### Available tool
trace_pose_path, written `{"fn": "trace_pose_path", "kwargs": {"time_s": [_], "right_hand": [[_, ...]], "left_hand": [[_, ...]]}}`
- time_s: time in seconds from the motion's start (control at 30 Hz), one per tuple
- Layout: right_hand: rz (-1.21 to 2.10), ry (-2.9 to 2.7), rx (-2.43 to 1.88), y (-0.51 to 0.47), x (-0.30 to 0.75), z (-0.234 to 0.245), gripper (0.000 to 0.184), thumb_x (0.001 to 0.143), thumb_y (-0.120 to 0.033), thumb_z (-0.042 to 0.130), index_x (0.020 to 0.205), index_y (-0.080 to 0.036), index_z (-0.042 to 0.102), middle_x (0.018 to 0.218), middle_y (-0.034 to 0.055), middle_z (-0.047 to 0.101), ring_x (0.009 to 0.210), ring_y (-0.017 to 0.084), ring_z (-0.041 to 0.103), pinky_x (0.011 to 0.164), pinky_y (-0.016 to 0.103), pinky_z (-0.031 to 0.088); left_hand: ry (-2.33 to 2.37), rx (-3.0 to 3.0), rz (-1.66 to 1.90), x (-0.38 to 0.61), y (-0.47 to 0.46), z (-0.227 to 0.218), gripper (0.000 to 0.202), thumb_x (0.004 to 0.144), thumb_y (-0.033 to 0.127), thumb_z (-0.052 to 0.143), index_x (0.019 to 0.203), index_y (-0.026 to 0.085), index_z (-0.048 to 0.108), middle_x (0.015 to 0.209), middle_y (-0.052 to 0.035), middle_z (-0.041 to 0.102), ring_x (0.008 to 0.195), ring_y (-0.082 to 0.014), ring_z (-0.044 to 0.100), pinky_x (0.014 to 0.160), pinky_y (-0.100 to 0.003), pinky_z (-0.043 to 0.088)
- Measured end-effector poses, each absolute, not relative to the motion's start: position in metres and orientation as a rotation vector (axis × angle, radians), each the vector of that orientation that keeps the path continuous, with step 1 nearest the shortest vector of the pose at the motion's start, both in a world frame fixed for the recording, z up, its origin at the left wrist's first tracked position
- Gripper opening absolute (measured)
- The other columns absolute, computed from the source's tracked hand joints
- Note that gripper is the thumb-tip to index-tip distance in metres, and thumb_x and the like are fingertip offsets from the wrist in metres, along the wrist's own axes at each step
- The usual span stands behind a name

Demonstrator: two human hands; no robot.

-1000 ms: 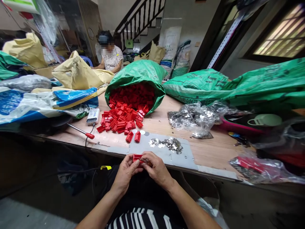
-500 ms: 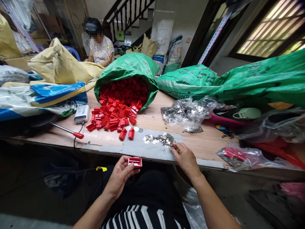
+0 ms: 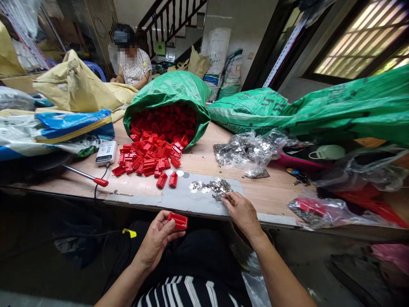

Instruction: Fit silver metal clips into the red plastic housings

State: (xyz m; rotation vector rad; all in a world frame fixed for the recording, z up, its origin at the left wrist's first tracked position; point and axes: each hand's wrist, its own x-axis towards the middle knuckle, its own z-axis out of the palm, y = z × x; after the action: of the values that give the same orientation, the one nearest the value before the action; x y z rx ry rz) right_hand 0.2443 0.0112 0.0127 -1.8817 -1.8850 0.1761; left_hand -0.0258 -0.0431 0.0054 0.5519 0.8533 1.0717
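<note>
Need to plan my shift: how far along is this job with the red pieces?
Little looks finished: a loose pile of red plastic pieces lies on the table, with two set apart by the grey sheet. In hand: the left hand holds an open red piece, while the right hand is at the silver metal bits. Left to do: the green sack is packed with red pieces.

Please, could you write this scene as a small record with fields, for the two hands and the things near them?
Left hand: holds a red plastic box
Right hand: at small metal pieces lying on a grey sheet
Nearby: heap of red plastic pieces spilling from a green woven sack
Other person: a co-worker, beyond the sack
</note>
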Motion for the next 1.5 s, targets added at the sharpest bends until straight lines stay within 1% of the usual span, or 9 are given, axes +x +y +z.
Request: {"fn": "trace_pose_path", "kwargs": {"time_s": [0.27,0.4,0.6,0.8,0.9,1.03,1.13,1.33,1.5], "right_hand": [[0.211,-1.88,-1.86,0.007,0.247,0.01,0.014,0.09,-0.029,0.048,0.091,-0.025,0.061,0.095,0.0028,0.068,0.087,0.021,0.064,0.073,0.03,0.045],[0.165,-1.915,-1.887,0.007,0.239,0.006,0.012,0.088,-0.029,0.052,0.094,-0.025,0.061,0.097,0.0022,0.067,0.084,0.02,0.064,0.069,0.029,0.045],[0.057,-1.953,-1.922,0.013,0.229,0.009,0.014,0.089,-0.03,0.05,0.088,-0.024,0.062,0.091,0.0031,0.067,0.076,0.018,0.062,0.061,0.027,0.042],[0.39,-1.974,-1.801,0.017,0.221,0.024,0.018,0.087,-0.032,0.049,0.08,-0.022,0.062,0.082,0.0027,0.065,0.077,0.017,0.06,0.066,0.025,0.042],[0.586,-2.024,-1.757,0.017,0.219,0.026,0.02,0.087,-0.033,0.05,0.078,-0.022,0.063,0.08,0.0015,0.066,0.075,0.017,0.06,0.065,0.025,0.041],[0.546,-2.036,-1.801,0.015,0.221,0.027,0.017,0.086,-0.033,0.051,0.083,-0.022,0.064,0.086,0.0026,0.068,0.079,0.018,0.061,0.069,0.027,0.042],[0.459,-1.978,-1.776,0.014,0.225,0.029,0.017,0.087,-0.031,0.049,0.088,-0.022,0.063,0.09,0.0042,0.067,0.083,0.02,0.061,0.072,0.029,0.043],[0.533,-2.069,-1.639,0.01,0.224,0.025,0.012,0.084,-0.025,0.053,0.089,-0.024,0.064,0.093,0.0026,0.068,0.084,0.018,0.062,0.074,0.028,0.045],[0.407,-2.098,-1.719,0.011,0.217,0.017,0.012,0.086,-0.026,0.051,0.086,-0.024,0.064,0.088,0.0031,0.068,0.082,0.019,0.062,0.071,0.029,0.044]], "left_hand": [[0.831,0.554,1.044,-0.023,-0.043,0.004,0.033,0.079,0.037,0.068,0.102,0.018,0.053,0.093,-0.0086,0.07,0.087,-0.024,0.069,0.077,-0.037,0.054],[0.818,0.557,1.036,-0.025,-0.043,0.001,0.029,0.083,0.036,0.064,0.103,0.018,0.053,0.093,-0.0084,0.07,0.089,-0.0237,0.068,0.077,-0.036,0.054],[0.822,0.554,1.031,-0.026,-0.043,-0.001,0.029,0.083,0.034,0.064,0.103,0.017,0.053,0.091,-0.0085,0.07,0.086,-0.0222,0.068,0.077,-0.035,0.054],[0.846,0.541,1.034,-0.023,-0.043,0.001,0.03,0.083,0.034,0.065,0.104,0.016,0.053,0.091,-0.0089,0.069,0.083,-0.0207,0.068,0.075,-0.033,0.054],[0.851,0.535,1.027,-0.023,-0.042,0.002,0.038,0.084,0.035,0.064,0.115,0.017,0.052,0.094,-0.01,0.069,0.083,-0.021,0.068,0.072,-0.032,0.055],[0.841,0.542,1.013,-0.022,-0.038,0.006,0.05,0.082,0.034,0.065,0.126,0.018,0.048,0.097,-0.0102,0.068,0.082,-0.0207,0.069,0.072,-0.031,0.055],[0.844,0.573,1.018,-0.021,-0.034,0.01,0.054,0.077,0.028,0.072,0.124,0.019,0.049,0.097,-0.0089,0.068,0.083,-0.022,0.069,0.073,-0.031,0.055],[0.867,0.666,1.085,-0.015,-0.029,0.01,0.049,0.073,0.022,0.074,0.115,0.02,0.049,0.091,-0.006,0.07,0.086,-0.0215,0.069,0.077,-0.035,0.055],[0.912,0.893,1.257,-0.013,-0.028,0.005,0.045,0.068,0.018,0.077,0.107,0.02,0.054,0.088,-0.0015,0.069,0.081,-0.0136,0.067,0.078,-0.026,0.053]]}}
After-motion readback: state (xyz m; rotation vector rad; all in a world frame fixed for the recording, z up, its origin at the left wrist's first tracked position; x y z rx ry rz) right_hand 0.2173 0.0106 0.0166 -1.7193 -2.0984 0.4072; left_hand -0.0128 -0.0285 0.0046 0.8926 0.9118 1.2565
